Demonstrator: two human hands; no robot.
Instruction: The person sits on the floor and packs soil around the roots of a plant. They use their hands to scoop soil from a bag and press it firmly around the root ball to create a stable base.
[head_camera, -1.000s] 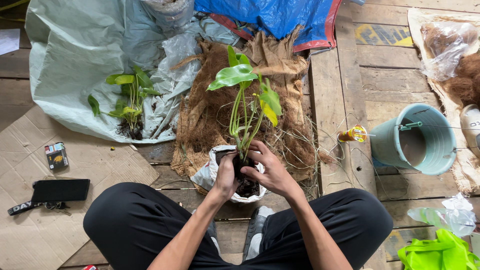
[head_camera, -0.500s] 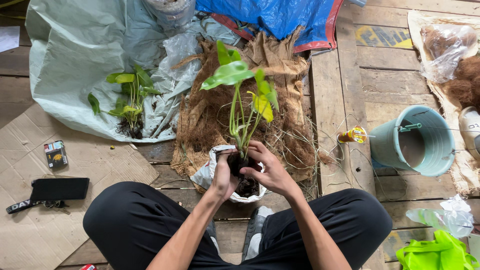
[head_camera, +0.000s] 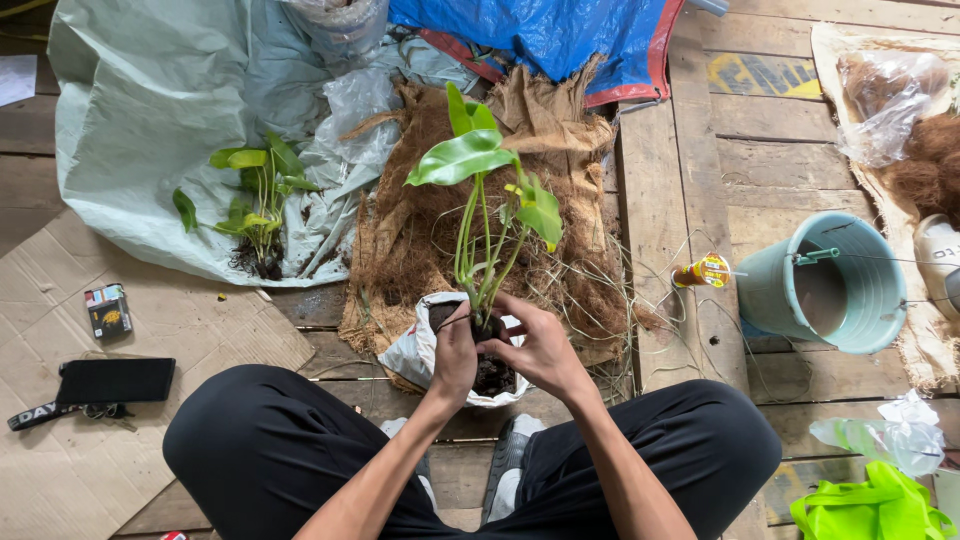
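I squat over a wooden floor. A green leafy plant (head_camera: 478, 170) stands upright in a white plastic bag (head_camera: 410, 352) filled with dark soil. My left hand (head_camera: 455, 355) and my right hand (head_camera: 535, 345) wrap around the base of the stems and the soil clump there. Under and behind the bag lies a heap of brown coconut fibre (head_camera: 420, 225).
A second small plant (head_camera: 255, 195) lies on a pale green tarp (head_camera: 140, 120) at left. Flat cardboard (head_camera: 60, 440) holds a black phone (head_camera: 115, 380) and a small box (head_camera: 107, 310). At right stand a teal bucket (head_camera: 835, 285), a small bottle (head_camera: 705, 271) and a green bag (head_camera: 870, 510).
The plant's leaves have swayed slightly as my hands shift around the stem base. Both hands stay on the soil clump.
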